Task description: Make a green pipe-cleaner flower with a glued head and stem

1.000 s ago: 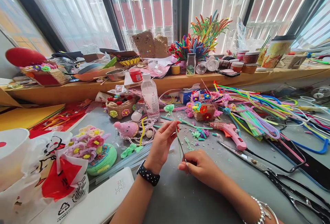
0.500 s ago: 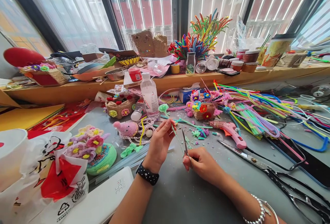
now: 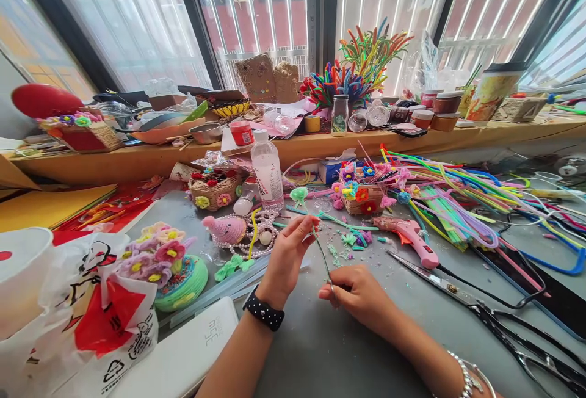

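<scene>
My left hand (image 3: 287, 256), with a black dotted wristband, pinches the upper stem of a small mint-green pipe-cleaner flower (image 3: 299, 194) that stands above the grey table (image 3: 320, 349). My right hand (image 3: 359, 293), wearing a silver bracelet, is closed on the lower end of the thin dark stem (image 3: 323, 257), which runs slanted between the two hands. Both hands hover just above the table near its middle.
A pink glue gun (image 3: 409, 236) and large scissors (image 3: 480, 312) lie to the right, beside a heap of coloured pipe cleaners (image 3: 458, 193). A water bottle (image 3: 267, 170), flower baskets (image 3: 213, 190), a pink knitted piece (image 3: 226, 229), a white box (image 3: 183, 355) and a plastic bag (image 3: 91, 306) crowd the left.
The right hand shifted slightly down along the stem, and the stem now lines up straight between both hands. The flower head swung slightly right.
</scene>
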### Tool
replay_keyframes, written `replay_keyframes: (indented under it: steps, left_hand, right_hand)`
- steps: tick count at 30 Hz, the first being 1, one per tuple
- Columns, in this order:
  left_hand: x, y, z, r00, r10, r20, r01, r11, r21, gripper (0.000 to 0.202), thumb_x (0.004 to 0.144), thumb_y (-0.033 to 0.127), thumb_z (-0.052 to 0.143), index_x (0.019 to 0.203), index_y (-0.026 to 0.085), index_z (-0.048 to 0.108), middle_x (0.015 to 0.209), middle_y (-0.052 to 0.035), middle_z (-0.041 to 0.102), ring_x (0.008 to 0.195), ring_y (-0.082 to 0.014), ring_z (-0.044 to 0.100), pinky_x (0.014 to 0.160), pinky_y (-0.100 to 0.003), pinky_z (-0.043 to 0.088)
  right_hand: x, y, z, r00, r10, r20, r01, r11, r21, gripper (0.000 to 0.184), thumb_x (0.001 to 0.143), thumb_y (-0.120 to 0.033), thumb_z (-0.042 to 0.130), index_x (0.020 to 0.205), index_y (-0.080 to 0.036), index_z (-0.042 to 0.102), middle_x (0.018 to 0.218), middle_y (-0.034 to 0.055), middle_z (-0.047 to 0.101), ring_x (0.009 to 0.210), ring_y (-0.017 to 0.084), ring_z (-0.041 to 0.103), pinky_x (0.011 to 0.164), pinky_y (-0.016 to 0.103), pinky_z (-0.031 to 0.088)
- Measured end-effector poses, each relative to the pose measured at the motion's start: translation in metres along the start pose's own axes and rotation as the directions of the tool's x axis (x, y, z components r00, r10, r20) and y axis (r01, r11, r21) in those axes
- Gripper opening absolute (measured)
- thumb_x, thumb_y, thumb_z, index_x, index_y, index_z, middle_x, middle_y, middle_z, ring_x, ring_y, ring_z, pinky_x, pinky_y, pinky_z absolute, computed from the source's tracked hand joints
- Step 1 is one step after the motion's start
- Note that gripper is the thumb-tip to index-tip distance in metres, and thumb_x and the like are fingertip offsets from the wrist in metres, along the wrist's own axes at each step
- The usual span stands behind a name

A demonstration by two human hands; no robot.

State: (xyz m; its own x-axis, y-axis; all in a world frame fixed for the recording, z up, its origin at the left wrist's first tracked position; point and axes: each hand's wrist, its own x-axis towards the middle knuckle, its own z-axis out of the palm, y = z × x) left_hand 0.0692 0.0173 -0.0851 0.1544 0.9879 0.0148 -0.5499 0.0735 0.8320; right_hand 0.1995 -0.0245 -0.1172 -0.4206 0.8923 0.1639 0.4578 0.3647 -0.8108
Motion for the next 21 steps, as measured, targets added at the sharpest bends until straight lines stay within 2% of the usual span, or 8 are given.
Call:
replay_keyframes:
  steps: [4, 7, 13, 16, 19, 21]
  left_hand:
    - [0.0015, 0.001, -0.0007, 0.999, 0.033, -0.029, -0.033, 0.999, -0.015, 0.01, 0.068, 0.026, 0.061, 0.07, 0.017, 0.064, 0.071, 0.0022, 0.057, 0.066, -0.0054, 0.048, 0.062, -0.017, 0.038]
    - [0.0014, 0.0016, -0.0002, 0.998, 0.043, -0.041, -0.044, 0.999, -0.031, 0.01, 0.067, 0.025, 0.061, 0.069, 0.016, 0.064, 0.07, 0.0022, 0.057, 0.065, -0.0055, 0.048, 0.062, -0.017, 0.038]
    - [0.0004, 0.0018, -0.001, 0.999, 0.039, -0.028, -0.039, 0.999, -0.01, 0.01, 0.067, 0.025, 0.061, 0.068, 0.015, 0.064, 0.071, 0.0016, 0.057, 0.067, -0.0061, 0.048, 0.064, -0.018, 0.038]
    - [0.0005, 0.0023, -0.0007, 0.997, 0.068, -0.026, -0.068, 0.998, 0.016, 0.011, 0.067, 0.026, 0.061, 0.067, 0.015, 0.063, 0.07, 0.0016, 0.056, 0.067, -0.0064, 0.047, 0.064, -0.018, 0.037]
    - [0.0001, 0.0039, 0.001, 0.997, 0.076, -0.029, -0.074, 0.996, 0.058, 0.012, 0.066, 0.026, 0.062, 0.062, 0.015, 0.061, 0.066, 0.0024, 0.053, 0.066, -0.0064, 0.046, 0.065, -0.018, 0.036]
    - [-0.0006, 0.0045, 0.0023, 0.997, 0.073, -0.014, -0.071, 0.991, 0.112, 0.013, 0.066, 0.027, 0.061, 0.06, 0.015, 0.059, 0.065, 0.0031, 0.052, 0.066, -0.0064, 0.044, 0.066, -0.018, 0.035]
  right_hand:
    - [0.001, 0.0013, 0.0004, 0.998, -0.01, -0.055, 0.012, 0.999, 0.033, 0.05, 0.079, -0.045, 0.04, 0.04, -0.015, 0.043, 0.042, -0.0011, 0.045, 0.045, 0.008, 0.041, 0.05, 0.019, 0.033]
    - [0.0005, -0.0008, -0.0012, 0.997, 0.006, -0.072, -0.002, 0.998, 0.061, 0.053, 0.078, -0.051, 0.039, 0.04, -0.015, 0.044, 0.041, -0.0013, 0.043, 0.043, 0.008, 0.04, 0.049, 0.019, 0.032]
    - [-0.0018, -0.0043, -0.0039, 0.999, -0.007, 0.042, 0.003, 0.995, 0.1, 0.062, 0.073, -0.067, 0.024, 0.051, -0.014, 0.046, 0.048, -0.0019, 0.038, 0.047, 0.008, 0.033, 0.045, 0.02, 0.025]
    - [-0.0024, -0.0042, -0.0049, 0.998, -0.026, 0.055, 0.019, 0.99, 0.139, 0.065, 0.071, -0.07, 0.02, 0.054, -0.014, 0.047, 0.05, -0.0025, 0.036, 0.048, 0.008, 0.032, 0.046, 0.02, 0.025]
    - [-0.0022, -0.004, -0.0064, 1.0, 0.007, -0.002, -0.007, 0.977, 0.213, 0.063, 0.073, -0.068, 0.021, 0.057, -0.014, 0.05, 0.048, -0.0035, 0.033, 0.046, 0.008, 0.031, 0.045, 0.02, 0.024]
    - [-0.0016, -0.004, -0.0075, 0.997, 0.058, -0.059, -0.041, 0.966, 0.255, 0.056, 0.075, -0.063, 0.03, 0.058, -0.014, 0.051, 0.049, -0.0038, 0.033, 0.047, 0.008, 0.03, 0.045, 0.02, 0.023]
